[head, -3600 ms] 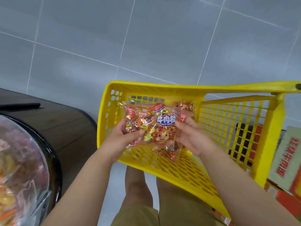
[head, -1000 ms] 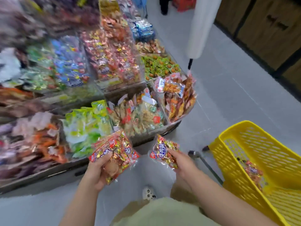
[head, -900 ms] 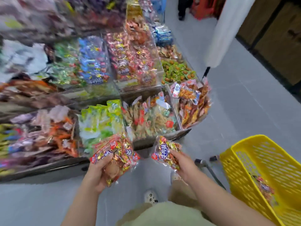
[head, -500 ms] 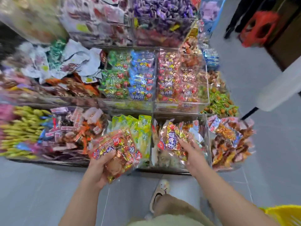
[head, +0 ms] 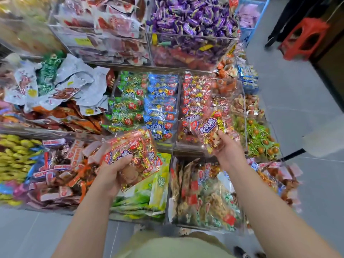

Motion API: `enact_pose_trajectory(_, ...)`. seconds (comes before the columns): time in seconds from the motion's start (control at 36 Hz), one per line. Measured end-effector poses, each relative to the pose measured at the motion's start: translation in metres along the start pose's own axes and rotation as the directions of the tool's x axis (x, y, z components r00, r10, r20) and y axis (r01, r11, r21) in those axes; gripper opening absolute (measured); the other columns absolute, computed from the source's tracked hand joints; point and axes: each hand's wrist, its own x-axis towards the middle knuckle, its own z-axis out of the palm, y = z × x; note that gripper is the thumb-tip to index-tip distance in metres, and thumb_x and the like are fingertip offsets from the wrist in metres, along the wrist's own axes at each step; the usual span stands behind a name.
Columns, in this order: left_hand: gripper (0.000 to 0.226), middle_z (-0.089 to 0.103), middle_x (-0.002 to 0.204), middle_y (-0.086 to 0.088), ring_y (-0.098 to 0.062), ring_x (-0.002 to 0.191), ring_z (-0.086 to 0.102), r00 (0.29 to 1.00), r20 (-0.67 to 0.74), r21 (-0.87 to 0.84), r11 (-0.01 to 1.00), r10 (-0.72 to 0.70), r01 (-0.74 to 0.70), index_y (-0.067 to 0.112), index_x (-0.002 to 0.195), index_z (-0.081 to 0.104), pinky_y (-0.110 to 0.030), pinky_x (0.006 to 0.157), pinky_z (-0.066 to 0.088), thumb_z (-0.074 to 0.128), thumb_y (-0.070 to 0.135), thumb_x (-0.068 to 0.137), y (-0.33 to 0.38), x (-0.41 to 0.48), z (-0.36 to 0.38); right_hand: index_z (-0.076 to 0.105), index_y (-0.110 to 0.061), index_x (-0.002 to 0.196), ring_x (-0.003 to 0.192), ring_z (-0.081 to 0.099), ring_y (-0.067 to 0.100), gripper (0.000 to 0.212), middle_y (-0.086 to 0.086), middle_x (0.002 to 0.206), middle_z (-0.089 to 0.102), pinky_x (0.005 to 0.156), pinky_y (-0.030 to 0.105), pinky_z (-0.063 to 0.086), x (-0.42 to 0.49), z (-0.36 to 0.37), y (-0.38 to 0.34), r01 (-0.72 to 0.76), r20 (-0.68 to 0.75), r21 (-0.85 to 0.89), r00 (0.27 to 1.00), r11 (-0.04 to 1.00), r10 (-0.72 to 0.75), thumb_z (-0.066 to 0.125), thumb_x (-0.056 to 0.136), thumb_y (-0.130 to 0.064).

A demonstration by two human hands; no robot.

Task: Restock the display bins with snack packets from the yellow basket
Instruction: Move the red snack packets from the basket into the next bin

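The left hand (head: pixel 111 172) curls round a stack (head: pixel 134 155) of red snack packets, thumb on top. It holds them above the green bags (head: pixel 158 185) in the front row of the display (head: pixel 172 149). The right hand (head: pixel 226 153) pinches one packet (head: pixel 208 127) by its lower end, upright, over the near edge of the red bin (head: pixel 193 97) in the middle row, which holds matching packets. Whether the packet touches them cannot be told. Blue packs (head: pixel 162 105) and green packs (head: pixel 128 105) fill the bin just left. A red stool (head: pixel 305 38) stands on the floor (head: pixel 297 101), far right.
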Motion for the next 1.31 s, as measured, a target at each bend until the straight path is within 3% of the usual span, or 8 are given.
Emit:
enact_pose_trajectory(0.17, 0.044, 0.075, 0.082, -0.003, -0.020, 0.067, 0.072, 0.997, 0.078, 0.023, 1.000, -0.011, 0.009, 0.016, 0.107, 0.060, -0.035, 0.050, 0.058, 0.067, 0.014, 0.063, 0.023, 0.021, 0.002, 0.058, -0.007, 0.107, 0.077, 0.067, 0.023, 0.041, 0.005, 0.088, 0.069, 0.051, 0.031, 0.054, 0.014, 0.004, -0.008, 0.036, -0.041, 0.101, 0.999, 0.994, -0.032, 0.075, 0.071, -0.017)
enact_pose_trajectory(0.25, 0.036, 0.075, 0.077, -0.002, -0.019, 0.066, 0.072, 0.995, 0.101, 0.032, 0.999, 0.001, -0.004, 0.019, 0.097, 0.061, -0.037, 0.053, 0.060, 0.067, 0.014, 0.062, 0.036, 0.030, 0.003, 0.043, -0.013, 0.133, 0.090, 0.070, 0.026, 0.085, 0.015, 0.116, 0.063, 0.060, 0.036, 0.056, 0.021, 0.010, -0.005, 0.031, -0.056, 0.108, 0.998, 0.994, -0.025, 0.080, 0.058, -0.016)
enact_pose_trajectory(0.42, 0.065, 0.074, 0.074, 0.000, -0.016, 0.059, 0.071, 0.986, 0.133, 0.022, 0.995, 0.096, -0.100, 0.010, 0.129, 0.050, -0.030, 0.043, 0.054, 0.063, 0.009, 0.065, 0.060, 0.040, 0.019, 0.035, -0.018, 0.137, 0.107, 0.063, 0.032, 0.082, 0.020, 0.127, 0.055, 0.083, 0.049, 0.054, 0.038, 0.039, 0.006, -0.035, 0.091, 0.314, 0.996, 0.949, 0.006, 0.076, 0.066, -0.007)
enact_pose_trajectory(0.58, 0.075, 0.073, 0.071, 0.003, -0.013, 0.058, 0.070, 0.978, 0.166, 0.027, 0.990, 0.129, -0.136, 0.000, 0.140, 0.041, -0.027, 0.044, 0.054, 0.062, 0.007, 0.069, 0.066, 0.054, 0.032, 0.050, -0.021, 0.120, 0.088, 0.068, 0.028, 0.067, 0.017, 0.112, 0.064, 0.074, 0.042, 0.053, 0.040, 0.026, -0.001, 0.039, 0.065, -0.168, 0.997, 0.985, -0.028, 0.082, 0.061, -0.025)
enact_pose_trajectory(0.78, 0.077, 0.073, 0.089, -0.005, -0.018, 0.068, 0.072, 0.979, 0.172, 0.018, 0.993, 0.109, -0.113, 0.004, 0.139, 0.044, -0.032, 0.048, 0.056, 0.064, 0.009, 0.064, 0.063, 0.065, 0.042, 0.059, -0.064, 0.097, 0.109, 0.057, 0.018, 0.050, -0.017, 0.120, 0.054, 0.092, 0.040, 0.046, 0.037, -0.005, -0.034, 0.176, 0.132, -0.818, 0.984, 0.548, -0.119, 0.083, 0.059, -0.041)
enact_pose_trajectory(0.94, 0.081, 0.072, 0.098, -0.007, -0.019, 0.075, 0.073, 0.979, 0.155, -0.010, 0.991, 0.131, -0.132, 0.009, 0.142, 0.039, -0.034, 0.055, 0.058, 0.064, 0.009, 0.065, 0.066, 0.072, 0.049, 0.063, -0.038, 0.110, 0.086, 0.069, 0.020, 0.056, 0.007, 0.108, 0.064, 0.078, 0.034, 0.055, 0.055, 0.012, -0.059, 0.183, 0.133, -0.461, 0.982, 0.868, -0.137, 0.078, 0.057, -0.025)
enact_pose_trajectory(1.14, 0.078, 0.076, 0.088, -0.001, -0.020, 0.075, 0.073, 0.978, 0.148, -0.017, 0.989, 0.150, -0.149, 0.007, 0.141, 0.042, -0.034, 0.055, 0.058, 0.065, 0.009, 0.066, 0.067, 0.074, 0.056, 0.053, -0.063, 0.092, 0.092, 0.059, -0.003, 0.061, -0.024, 0.107, 0.056, 0.065, 0.013, 0.052, 0.052, 0.015, -0.022, 0.295, 0.292, -0.755, 0.951, 0.586, -0.103, 0.085, 0.061, -0.023)
enact_pose_trajectory(1.31, 0.081, 0.071, 0.107, -0.011, -0.026, 0.082, 0.073, 0.980, 0.147, -0.015, 0.991, 0.135, -0.134, 0.014, 0.145, 0.037, -0.041, 0.058, 0.059, 0.063, 0.008, 0.069, 0.067, 0.075, 0.055, 0.056, -0.039, 0.092, 0.034, 0.044, -0.002, 0.030, -0.019, 0.043, 0.055, 0.035, 0.010, 0.031, 0.051, -0.011, -0.015, 0.299, 0.306, -0.925, 0.952, 0.235, -0.007, 0.075, 0.077, -0.020)
